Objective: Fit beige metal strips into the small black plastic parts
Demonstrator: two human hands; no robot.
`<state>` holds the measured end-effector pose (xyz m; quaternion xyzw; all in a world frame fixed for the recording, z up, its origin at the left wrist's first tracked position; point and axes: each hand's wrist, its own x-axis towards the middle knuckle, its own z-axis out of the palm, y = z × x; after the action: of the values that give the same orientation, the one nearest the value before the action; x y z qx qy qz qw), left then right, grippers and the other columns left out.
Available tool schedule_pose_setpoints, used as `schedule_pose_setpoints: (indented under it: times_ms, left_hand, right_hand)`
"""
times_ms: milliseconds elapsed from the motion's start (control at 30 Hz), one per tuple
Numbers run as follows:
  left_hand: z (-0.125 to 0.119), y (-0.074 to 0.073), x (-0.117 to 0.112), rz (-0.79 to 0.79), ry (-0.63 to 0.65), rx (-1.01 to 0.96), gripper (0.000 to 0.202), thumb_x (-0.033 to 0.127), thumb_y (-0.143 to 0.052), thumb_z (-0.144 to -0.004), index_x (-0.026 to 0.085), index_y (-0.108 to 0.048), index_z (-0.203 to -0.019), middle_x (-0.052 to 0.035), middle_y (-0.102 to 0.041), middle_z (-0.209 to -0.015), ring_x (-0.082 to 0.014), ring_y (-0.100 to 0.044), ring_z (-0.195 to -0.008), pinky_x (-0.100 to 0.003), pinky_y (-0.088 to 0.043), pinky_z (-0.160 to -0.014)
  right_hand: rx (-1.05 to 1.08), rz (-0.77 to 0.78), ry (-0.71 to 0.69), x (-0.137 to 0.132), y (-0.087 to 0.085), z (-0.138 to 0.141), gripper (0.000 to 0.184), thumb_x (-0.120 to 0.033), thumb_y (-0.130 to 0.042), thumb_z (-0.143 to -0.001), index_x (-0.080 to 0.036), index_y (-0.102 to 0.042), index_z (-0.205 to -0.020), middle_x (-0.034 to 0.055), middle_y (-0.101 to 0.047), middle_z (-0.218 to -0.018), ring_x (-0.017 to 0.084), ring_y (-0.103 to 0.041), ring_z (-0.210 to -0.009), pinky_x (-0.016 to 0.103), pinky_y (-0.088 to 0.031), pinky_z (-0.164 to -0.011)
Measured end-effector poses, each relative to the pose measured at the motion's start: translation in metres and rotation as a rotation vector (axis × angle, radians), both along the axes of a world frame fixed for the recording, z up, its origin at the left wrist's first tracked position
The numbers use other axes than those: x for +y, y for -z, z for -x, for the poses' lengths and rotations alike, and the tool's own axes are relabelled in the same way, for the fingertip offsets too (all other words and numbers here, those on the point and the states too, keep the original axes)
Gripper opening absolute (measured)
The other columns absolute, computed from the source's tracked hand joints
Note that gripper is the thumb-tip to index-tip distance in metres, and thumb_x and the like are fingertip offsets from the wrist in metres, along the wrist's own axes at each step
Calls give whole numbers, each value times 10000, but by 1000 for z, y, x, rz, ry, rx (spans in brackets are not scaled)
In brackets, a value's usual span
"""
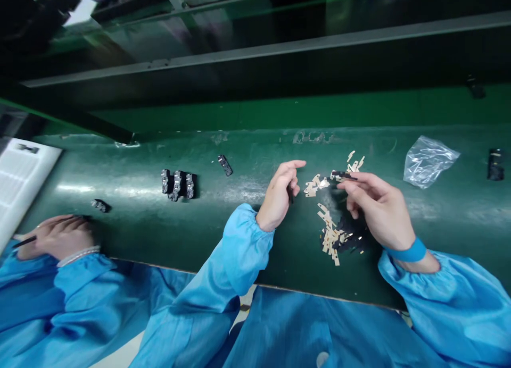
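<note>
My right hand [385,208] pinches a small black part [344,175] between thumb and fingertips, just above the table. To its left, my left hand [280,195] has the index finger stretched out and the other fingers curled round a dark, narrow piece [290,194], mostly hidden. Small pale flat pieces [313,187] lie scattered between the two hands. Nearer the table's front edge is a loose heap of pale flat pieces [329,236], mixed with small black pieces [351,241].
On the green table [247,245], a clear plastic bag [429,161] lies right. Black assembled parts [178,185] stand grouped on the left, with single black parts [225,165] [495,164] elsewhere. A co-worker's hands [59,237] are at far left. A metal rail [279,48] crosses behind.
</note>
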<state>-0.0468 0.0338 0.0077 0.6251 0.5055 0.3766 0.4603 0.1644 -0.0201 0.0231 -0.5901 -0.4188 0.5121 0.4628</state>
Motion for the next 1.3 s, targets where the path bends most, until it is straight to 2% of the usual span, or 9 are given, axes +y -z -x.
schedule_pose_setpoints:
  times_ms: [100, 233, 333, 467, 600, 767, 967, 1100, 1300]
  left_hand:
    - [-4, -4, -2, 187, -12, -231, 430, 216, -317, -1007, 198, -625, -1307, -64, -604, -902, -136, -568, -743, -269, -536, -670]
    - [-18, -10, -18, 244, -6, -349, 385, 237, -410, -1028, 220, -608, -1358, -81, -673, -1042, -155, -651, -901, -325, -582, -853]
    - [-24, -12, -26, 256, 45, -369, 364, 324, -418, -1069, 231, -581, -1381, -91, -698, -1169, -182, -688, -1050, -352, -583, -939]
    - [-20, -9, -25, 194, 95, -289, 309, 390, -532, -1038, 232, -669, -1267, -84, -722, -1217, -202, -686, -1154, -360, -573, -994]
    - [-14, -6, -19, 238, 153, -246, 216, 341, -649, -971, 193, -717, -1112, -80, -756, -1165, -167, -749, -950, -336, -615, -899]
    - [-16, -3, -18, 323, 105, -259, 211, 308, -681, -944, 137, -686, -1069, -93, -794, -955, -169, -769, -828, -329, -641, -802]
    - [-23, 0, -21, 403, 123, -330, 281, 374, -624, -977, 122, -645, -1101, -90, -778, -903, -155, -751, -769, -300, -632, -750]
    - [-26, 1, -26, 379, 156, -295, 292, 371, -520, -1029, 146, -641, -1171, -47, -738, -833, -141, -733, -726, -292, -623, -749]
    - [-24, -8, -26, 322, 230, -192, 268, 201, -511, -997, 155, -670, -1208, -49, -751, -922, -130, -716, -770, -268, -605, -754]
  right_hand:
    - [-107, -100, -101, -6, 1, 12, 502, -409, -768, -871, -223, -562, -1291, 75, -753, -1019, 141, -624, -637, 291, -539, -533]
    - [-307, -199, -244, -19, 4, 28, 651, -365, -764, -875, -242, -451, -1432, 66, -740, -1038, 148, -641, -644, 315, -572, -573]
    - [-391, -236, -168, -22, 7, 28, 629, -344, -737, -902, -252, -437, -1447, 50, -742, -1001, 161, -682, -684, 322, -592, -621]
    - [-258, -203, -28, -13, 10, 17, 599, -353, -753, -888, -252, -452, -1395, 41, -740, -967, 178, -711, -746, 319, -596, -657]
    - [-114, -161, 1, -2, 8, 7, 606, -377, -790, -845, -263, -452, -1335, 19, -733, -917, 160, -676, -661, 284, -563, -564]
    - [-269, -246, 128, -1, 2, 3, 405, -348, -779, -869, -245, -571, -1201, 54, -742, -994, 145, -644, -658, 293, -545, -585]
    - [-334, -150, 89, -6, 2, 11, 167, -332, -776, -850, -216, -656, -863, -19, -620, -629, 121, -542, -512, 252, -445, -461]
    - [-315, -131, 94, -7, 3, 17, 139, -312, -765, -846, -209, -673, -855, -10, -649, -642, 122, -562, -517, 244, -446, -452]
    - [-265, -115, 119, -7, 4, 18, 131, -300, -771, -835, -214, -672, -842, -11, -665, -637, 124, -592, -513, 240, -463, -451]
